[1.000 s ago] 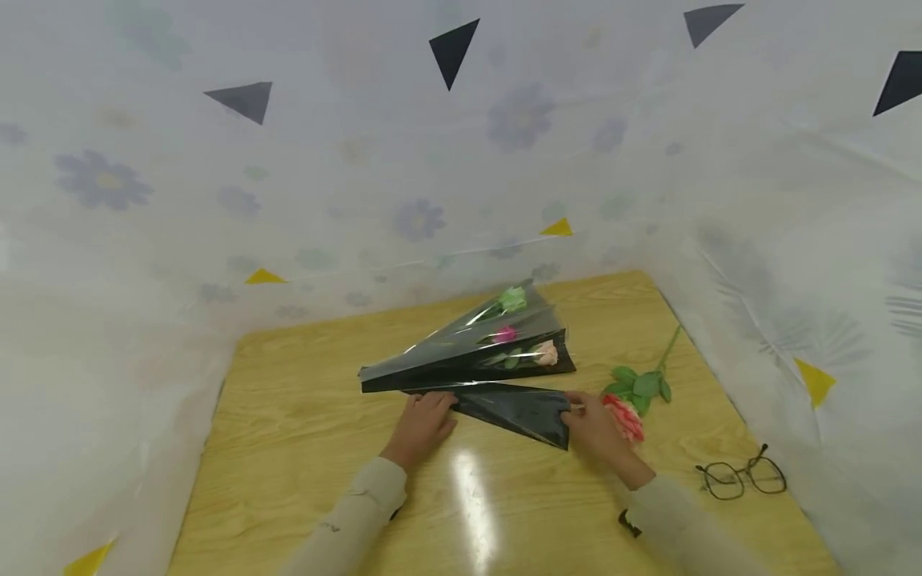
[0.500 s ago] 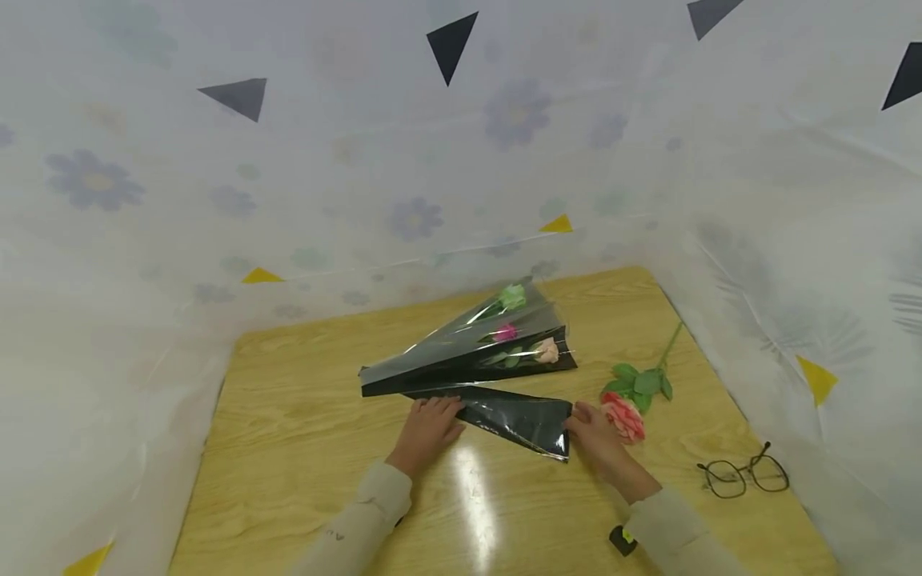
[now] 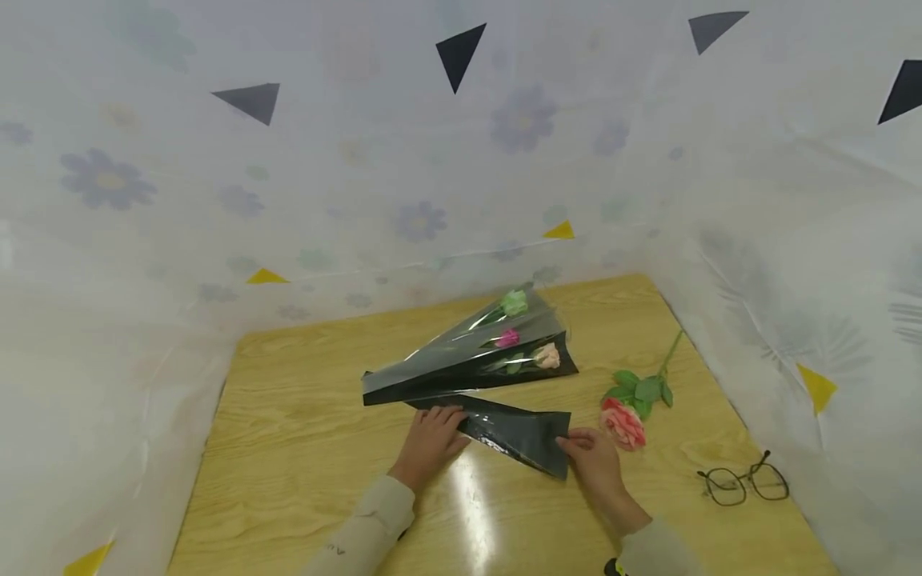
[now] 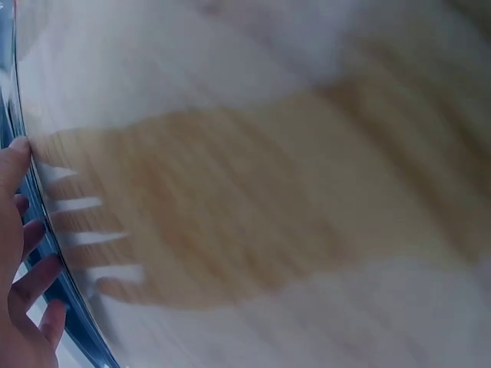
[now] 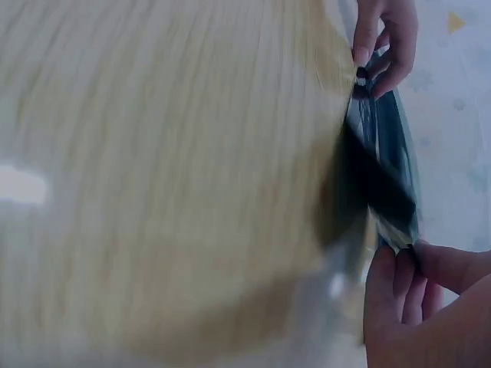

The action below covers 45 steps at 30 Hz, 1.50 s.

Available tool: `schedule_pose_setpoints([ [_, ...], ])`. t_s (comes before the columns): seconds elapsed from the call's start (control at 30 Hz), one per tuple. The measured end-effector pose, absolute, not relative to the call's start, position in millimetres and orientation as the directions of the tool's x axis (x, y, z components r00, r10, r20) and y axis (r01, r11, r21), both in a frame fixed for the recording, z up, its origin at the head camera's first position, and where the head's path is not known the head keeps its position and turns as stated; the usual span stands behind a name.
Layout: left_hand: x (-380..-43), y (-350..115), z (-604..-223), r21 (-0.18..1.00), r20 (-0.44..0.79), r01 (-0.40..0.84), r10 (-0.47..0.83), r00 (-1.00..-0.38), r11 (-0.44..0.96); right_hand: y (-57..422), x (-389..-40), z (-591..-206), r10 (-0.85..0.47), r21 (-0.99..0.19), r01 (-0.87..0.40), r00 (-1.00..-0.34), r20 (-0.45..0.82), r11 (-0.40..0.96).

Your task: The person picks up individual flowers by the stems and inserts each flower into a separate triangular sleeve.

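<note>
A dark, shiny flower wrapping sleeve [image 3: 515, 432] lies across the near middle of the table. My left hand [image 3: 430, 440] holds its narrow end, fingers over the top. In the right wrist view the left hand's [image 5: 390, 38] thumb and fingers close about the sleeve. With thumb and fingertips, my right hand [image 3: 594, 464] pinches the wide right end; that edge stands raised in the right wrist view. Just beyond lie black-and-clear sleeves holding a green flower [image 3: 515, 302], a magenta flower [image 3: 507, 338] and a peach rose [image 3: 547, 356]. Right of my right hand rests a loose coral-pink rose [image 3: 623, 424].
Black-framed glasses [image 3: 746, 484] lie near the right edge of the wooden table [image 3: 288, 432]. White flower-printed sheeting [image 3: 346, 176] encloses its back and sides. Light glares off the tabletop between the forearms.
The dark sleeve's wide end has come a little nearer to me, with my right hand moving along with it. My left hand has shifted slightly right and nearer. The other flowers stay put.
</note>
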<state>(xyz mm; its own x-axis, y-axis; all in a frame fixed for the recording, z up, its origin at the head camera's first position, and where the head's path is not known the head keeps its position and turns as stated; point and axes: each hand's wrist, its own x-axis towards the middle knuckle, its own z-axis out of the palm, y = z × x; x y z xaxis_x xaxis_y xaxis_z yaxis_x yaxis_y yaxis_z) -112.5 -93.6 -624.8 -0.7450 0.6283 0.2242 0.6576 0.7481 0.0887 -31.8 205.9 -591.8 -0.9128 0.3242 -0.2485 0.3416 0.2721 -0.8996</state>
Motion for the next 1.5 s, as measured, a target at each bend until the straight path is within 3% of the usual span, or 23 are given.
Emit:
schedule_pose_setpoints([
  [0.1, -112.0, -93.7, -624.3, 0.094, 0.214, 0.644, 0.616, -0.758, 0.759, 206.5, -29.9, -579.1, 0.333, -0.878, 0.258, -0.935, -0.122, 0.402],
  [0.2, -112.4, -92.3, -622.8, 0.100, 0.223, 0.639, 0.608, -0.762, 0.763, 205.0, -29.5, -558.8, 0.298, -0.888, 0.178, -0.953, -0.050, 0.423],
  [0.47, -121.3, -82.6, -619.6, 0.093, 0.220, 0.627, 0.598, -0.771, 0.774, 193.6, -21.9, -505.7, 0.227, -0.903, 0.118, -0.974, -0.023, 0.413],
  [0.7, -126.1, -92.6, -621.6, 0.098, 0.210, 0.583, 0.555, -0.805, 0.807, 199.0, -10.9, -463.0, 0.185, -0.915, 0.161, -0.978, -0.097, 0.371],
  [0.87, -114.2, -97.8, -611.7, 0.110, 0.248, 0.593, 0.555, -0.794, 0.798, 230.2, -12.6, -479.0, 0.228, -0.854, 0.189, -0.970, -0.085, 0.485],
  [1.13, -90.0, -104.3, -602.4, 0.162, 0.323, 0.590, 0.523, -0.789, 0.791, 253.5, -12.0, -498.1, 0.244, -0.806, 0.273, -0.956, -0.165, 0.526],
  [1.5, -60.1, -114.6, -584.6, 0.155, 0.340, 0.572, 0.500, -0.796, 0.805, 252.9, -8.7, -511.3, 0.211, -0.730, 0.211, -0.973, -0.094, 0.650],
])
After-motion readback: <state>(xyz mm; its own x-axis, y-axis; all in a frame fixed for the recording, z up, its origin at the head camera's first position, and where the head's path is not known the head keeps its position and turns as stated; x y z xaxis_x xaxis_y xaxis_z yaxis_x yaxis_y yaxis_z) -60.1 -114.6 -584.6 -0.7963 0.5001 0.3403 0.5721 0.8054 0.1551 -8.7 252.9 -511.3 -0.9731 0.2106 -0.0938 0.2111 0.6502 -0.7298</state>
